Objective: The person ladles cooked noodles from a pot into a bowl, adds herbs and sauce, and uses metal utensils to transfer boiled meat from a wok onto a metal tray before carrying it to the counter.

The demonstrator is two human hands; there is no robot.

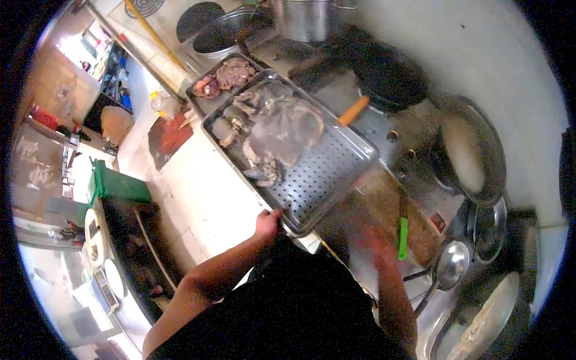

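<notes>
A perforated metal tray (pixel 324 183) carries pale cooked meat pieces (pixel 282 129) toward its far end, under rising steam. My left hand (pixel 268 223) is closed on the tray's near left corner. To the right of that corner, my right hand (pixel 377 243) is smeared by motion, so its fingers cannot be made out. It hovers near a knife with a bright green handle (pixel 403 238), lying by a brown board (pixel 384 195). An orange handle (pixel 354 111) sticks out over the tray's right edge. Behind, a second tray (pixel 204 103) holds darker meat (pixel 235 73).
A metal ladle (pixel 453 264) rests right of the knife. Along the right are a large wok (pixel 474 156), a blackened pan (pixel 390 75) and a basin (pixel 492 318). A tall steel pot (pixel 303 18) stands at the back. On the left is a green bin (pixel 123 183).
</notes>
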